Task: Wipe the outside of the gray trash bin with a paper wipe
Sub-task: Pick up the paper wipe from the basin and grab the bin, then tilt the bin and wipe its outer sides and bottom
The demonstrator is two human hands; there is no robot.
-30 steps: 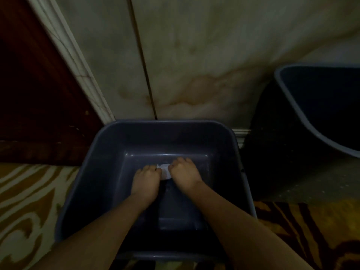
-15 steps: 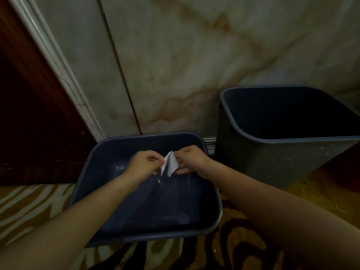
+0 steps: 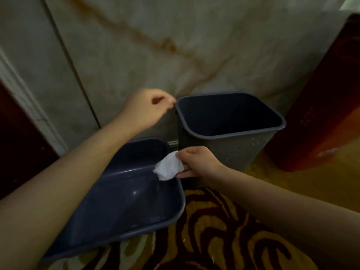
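Head view: I take the upright gray speckled plastic trash bin as my landmark. To wipe well, I'd steady its rim, press the crumpled white paper wipe flat on the near wall and stroke downward. My right hand pinches that wipe just beside the bin's near-left corner, not yet touching it. My left hand, loosely curled and empty, sits at the rim's far-left corner; contact I cannot tell.

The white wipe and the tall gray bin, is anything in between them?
Nothing. In the head view the paper wipe, pinched in the right hand, sits just beside the gray trash bin; only a dark gap shows.
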